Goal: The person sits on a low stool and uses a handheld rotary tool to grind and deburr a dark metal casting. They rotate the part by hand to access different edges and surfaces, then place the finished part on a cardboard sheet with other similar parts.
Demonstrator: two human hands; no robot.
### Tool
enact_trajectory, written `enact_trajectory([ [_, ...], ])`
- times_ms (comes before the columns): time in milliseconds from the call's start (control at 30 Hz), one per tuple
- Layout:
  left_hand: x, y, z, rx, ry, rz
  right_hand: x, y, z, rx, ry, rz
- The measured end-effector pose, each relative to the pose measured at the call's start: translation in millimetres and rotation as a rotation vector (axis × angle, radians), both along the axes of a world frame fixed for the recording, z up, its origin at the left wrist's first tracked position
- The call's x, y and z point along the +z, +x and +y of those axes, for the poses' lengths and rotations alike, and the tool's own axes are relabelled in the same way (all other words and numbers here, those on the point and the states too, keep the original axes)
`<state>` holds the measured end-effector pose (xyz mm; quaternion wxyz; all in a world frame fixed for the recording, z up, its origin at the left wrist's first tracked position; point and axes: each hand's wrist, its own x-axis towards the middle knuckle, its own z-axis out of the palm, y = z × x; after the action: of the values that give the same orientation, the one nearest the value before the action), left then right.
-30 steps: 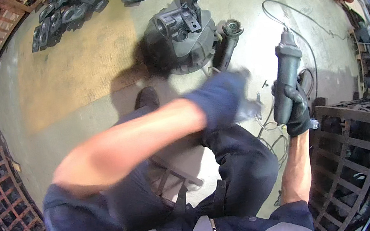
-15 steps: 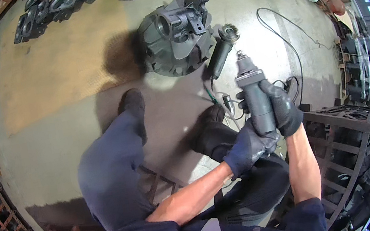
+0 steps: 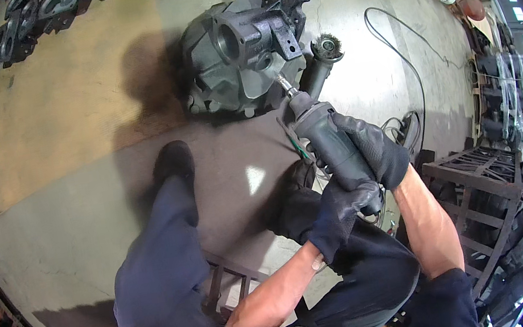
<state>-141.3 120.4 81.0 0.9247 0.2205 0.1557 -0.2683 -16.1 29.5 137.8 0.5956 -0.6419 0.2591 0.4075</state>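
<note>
The concrete floor (image 3: 75,193) is worn and patchy, a yellowish stretch on the far left side giving way to grey where the person sits, with a small bright spot of light between the legs. Out in the middle of it lies a big dark cast-metal housing (image 3: 244,53), with a second grinder (image 3: 321,61) lying on the floor just beside its right side. The person holds a straight die grinder (image 3: 327,143) in both gloved hands: the right hand (image 3: 372,146) is wrapped round the upper body of the tool, the left hand (image 3: 338,213) clenched round its lower end. The tool's thin tip points at the casting's near right edge; whether it touches I cannot tell. A black cable (image 3: 408,51) loops across the floor toward the right wall. More dark castings (image 3: 40,17) are heaped along the far left edge of the floor, and a rusty metal rack (image 3: 484,190) stands at the right.
</note>
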Motion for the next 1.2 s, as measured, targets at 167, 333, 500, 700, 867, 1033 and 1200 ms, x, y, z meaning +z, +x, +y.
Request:
enact_trajectory([
  [167,2,11,1,0.042,-0.088,0.064,-10,12,-3,0.090,-0.019,-0.100],
  [333,11,26,6,0.059,0.006,0.068,-6,28,4,0.112,0.028,-0.040],
  [500,6,34,7,0.094,-0.202,0.107,3,37,22,0.015,-0.015,-0.005],
  [700,5,42,6,0.087,-0.221,0.124,-13,42,14,0.108,-0.074,-0.126],
  [867,21,49,22,0.129,-0.212,0.117,-7,43,22,0.171,-0.059,-0.228],
  [1033,21,52,18,0.049,-0.119,0.166,-16,48,7,0.373,-0.087,-0.346],
  [1200,24,49,21,0.116,-0.203,0.128,-7,51,23,0.075,0.022,-0.036],
])
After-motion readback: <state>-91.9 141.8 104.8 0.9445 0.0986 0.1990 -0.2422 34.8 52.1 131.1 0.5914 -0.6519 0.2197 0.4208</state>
